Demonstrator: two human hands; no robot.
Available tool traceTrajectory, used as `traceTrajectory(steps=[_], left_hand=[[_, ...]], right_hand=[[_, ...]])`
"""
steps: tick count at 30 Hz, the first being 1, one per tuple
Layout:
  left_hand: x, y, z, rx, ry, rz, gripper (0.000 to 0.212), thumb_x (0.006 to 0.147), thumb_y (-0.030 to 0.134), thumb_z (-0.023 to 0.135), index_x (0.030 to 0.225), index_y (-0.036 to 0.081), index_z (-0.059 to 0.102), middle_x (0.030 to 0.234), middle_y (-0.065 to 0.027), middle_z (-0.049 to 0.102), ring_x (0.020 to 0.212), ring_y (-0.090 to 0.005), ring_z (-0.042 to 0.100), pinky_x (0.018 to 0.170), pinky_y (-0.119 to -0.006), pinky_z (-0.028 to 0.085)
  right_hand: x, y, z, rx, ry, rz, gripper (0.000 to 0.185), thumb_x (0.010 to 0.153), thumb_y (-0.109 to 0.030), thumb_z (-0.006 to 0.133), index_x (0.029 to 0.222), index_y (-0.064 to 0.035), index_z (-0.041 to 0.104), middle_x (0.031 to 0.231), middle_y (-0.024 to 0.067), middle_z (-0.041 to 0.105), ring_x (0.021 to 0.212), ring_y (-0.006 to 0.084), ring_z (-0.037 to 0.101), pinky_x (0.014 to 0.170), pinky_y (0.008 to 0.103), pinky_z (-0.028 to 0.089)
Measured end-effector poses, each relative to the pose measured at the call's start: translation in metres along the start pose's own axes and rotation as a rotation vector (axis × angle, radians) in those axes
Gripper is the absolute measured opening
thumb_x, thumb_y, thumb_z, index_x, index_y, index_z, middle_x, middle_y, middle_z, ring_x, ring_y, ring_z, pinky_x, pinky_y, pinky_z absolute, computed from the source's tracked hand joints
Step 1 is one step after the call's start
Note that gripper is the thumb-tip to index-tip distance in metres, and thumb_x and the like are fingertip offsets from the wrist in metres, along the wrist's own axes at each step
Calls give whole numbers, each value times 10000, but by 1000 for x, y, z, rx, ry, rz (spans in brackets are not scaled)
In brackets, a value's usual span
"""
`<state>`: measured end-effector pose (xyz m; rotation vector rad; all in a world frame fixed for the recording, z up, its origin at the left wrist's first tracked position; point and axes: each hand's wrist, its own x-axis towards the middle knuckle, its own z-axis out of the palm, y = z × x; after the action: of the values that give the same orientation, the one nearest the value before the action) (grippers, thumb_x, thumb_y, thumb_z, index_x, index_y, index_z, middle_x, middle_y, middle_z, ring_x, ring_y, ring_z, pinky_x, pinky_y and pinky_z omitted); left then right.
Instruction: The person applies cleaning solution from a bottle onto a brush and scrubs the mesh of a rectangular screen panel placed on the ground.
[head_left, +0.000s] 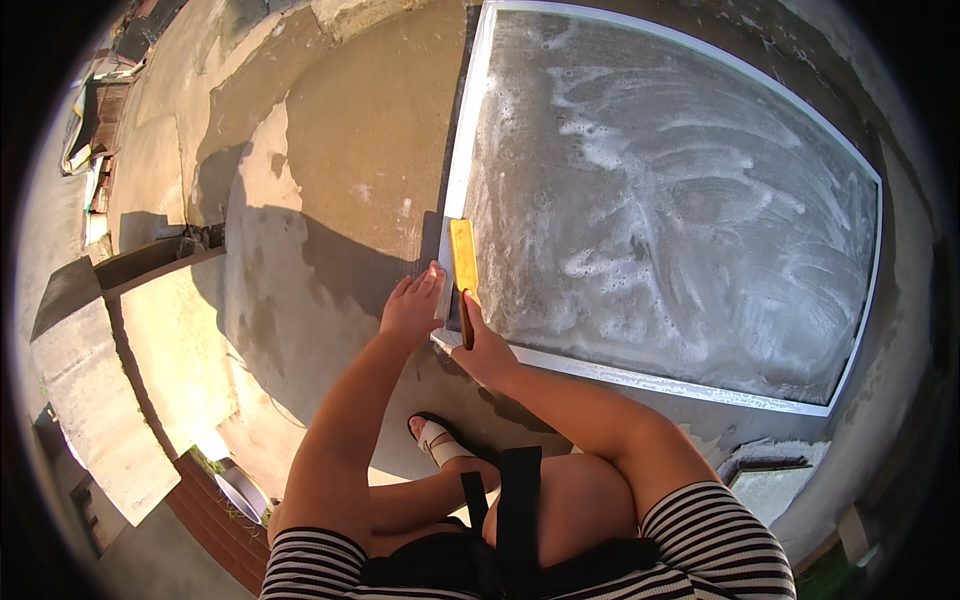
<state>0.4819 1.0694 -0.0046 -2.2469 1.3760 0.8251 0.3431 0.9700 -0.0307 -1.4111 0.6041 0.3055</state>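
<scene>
A white-framed mesh screen (675, 195) lies on wet concrete, its mesh streaked with suds. My right hand (487, 352) grips the dark handle of a brush with a yellow head (464, 251). The brush lies along the left side of the frame, near its lower left corner; its bristles cannot be made out. My left hand (415, 306) rests on the outer edge of that same side, fingers extended and slightly apart, just left of the brush. Both forearms reach forward from my striped sleeves.
My sandalled foot (442, 442) is below the frame's lower left corner. Concrete slabs (112, 420) and a drain channel (142, 262) lie at left. A pale basin (244, 495) stands at lower left, and a concrete-edged cover (772, 480) is at lower right.
</scene>
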Motion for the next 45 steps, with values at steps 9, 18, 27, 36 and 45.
traceTrajectory(steps=[9,18,27,36,45], left_hand=[[3,-2,1,28,37,24,851,687,319,714,1367,67,269,1440,-81,253,1279,-159,339,1046,-346,287],[6,5,3,24,35,22,831,697,318,705,1365,77,273,1445,-81,243,1278,-162,342,1041,-350,293],[-2,5,-4,8,50,8,792,708,314,698,1352,83,299,1439,-60,258,1283,-142,330,1034,-362,294],[-2,-5,8,35,86,22,800,711,278,700,1362,82,278,1444,-65,242,1274,-138,343,1032,-352,301],[-4,-6,4,16,82,41,805,722,280,693,1373,94,257,1454,-64,225,1282,-139,331,1040,-348,293]], right_hand=[[-14,10,8,-48,15,-117,906,708,-200,568,1436,-143,33,1364,227,351,1124,340,500,917,363,405],[6,1,-13,-98,0,-20,907,699,-181,568,1436,-152,40,1119,245,552,934,384,582,810,399,448],[31,-46,-34,-235,48,186,876,735,-136,542,1435,-171,17,929,267,572,805,382,595,706,438,473],[36,-55,-30,-293,-12,156,908,742,-140,547,1429,-163,-46,859,250,612,766,388,600,697,446,467],[23,-38,-23,-229,-21,97,939,715,-132,557,1431,-207,-46,889,255,613,790,389,604,693,433,472]])
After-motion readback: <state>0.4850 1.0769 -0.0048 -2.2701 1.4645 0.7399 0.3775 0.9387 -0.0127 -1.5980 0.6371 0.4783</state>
